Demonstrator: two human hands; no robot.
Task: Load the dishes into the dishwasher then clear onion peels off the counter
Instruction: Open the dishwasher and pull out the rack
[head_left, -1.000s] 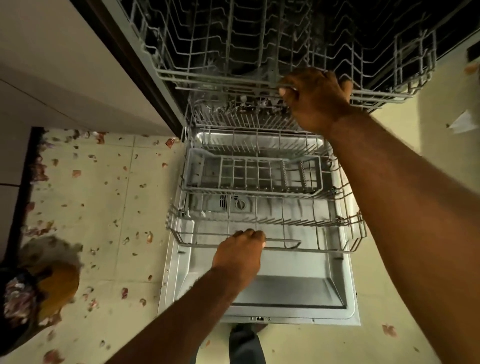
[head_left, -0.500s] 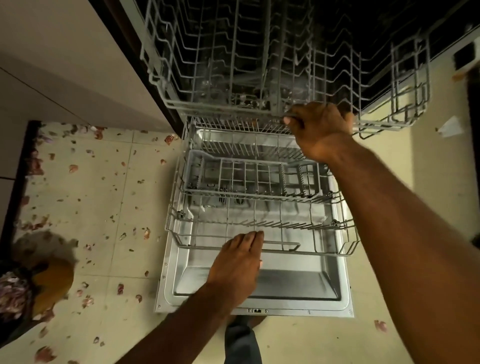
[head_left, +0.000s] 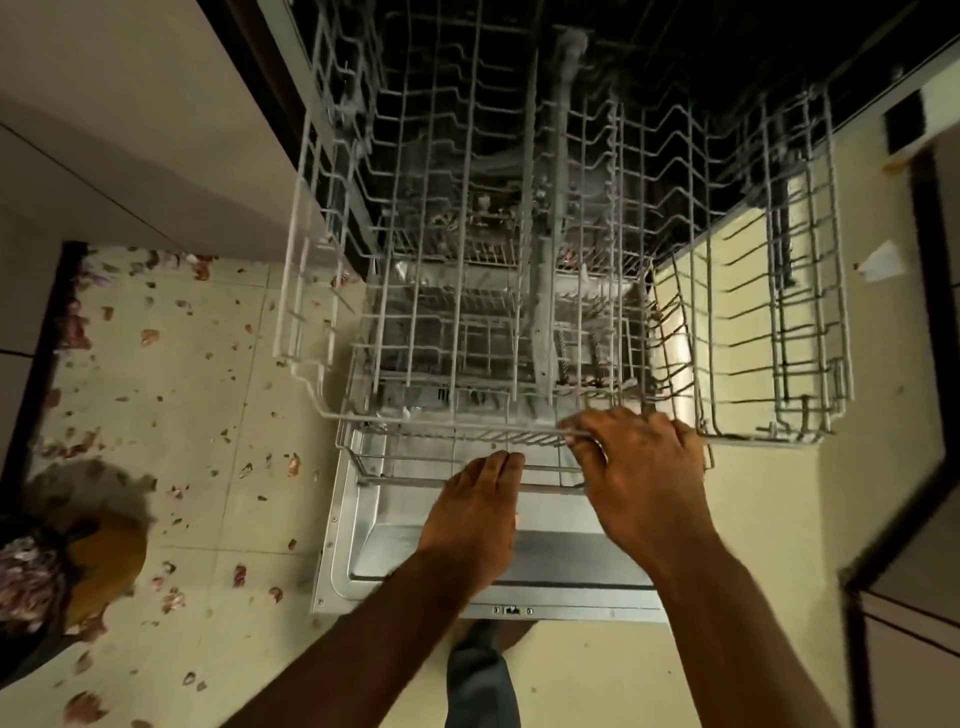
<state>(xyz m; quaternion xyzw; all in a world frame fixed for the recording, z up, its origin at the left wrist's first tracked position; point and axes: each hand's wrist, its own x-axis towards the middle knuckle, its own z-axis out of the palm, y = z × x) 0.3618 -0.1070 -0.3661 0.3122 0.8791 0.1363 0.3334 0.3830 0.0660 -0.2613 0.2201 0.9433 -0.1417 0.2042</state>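
Note:
The dishwasher stands open, its door (head_left: 519, 561) folded down flat in front of me. The upper wire rack (head_left: 467, 218) is drawn far out over the lower rack (head_left: 363, 467), and I see no dishes in either. My right hand (head_left: 634, 457) grips the front rail of the upper rack with curled fingers. My left hand (head_left: 478, 514) rests with fairly straight fingers on the front bar of the lower rack. Onion peels (head_left: 171, 447) lie scattered over the tiled floor to the left.
A pale cabinet front (head_left: 130, 130) runs along the left of the dishwasher. At lower left stands a dark bin of peels (head_left: 31, 577) beside an orange object (head_left: 104, 556). A white scrap (head_left: 883, 262) lies on the floor at right. A dark-framed cabinet (head_left: 924, 519) borders the right side.
My right hand has pulled the upper rack a long way out toward me. My left hand has stayed on the lower rack's front bar.

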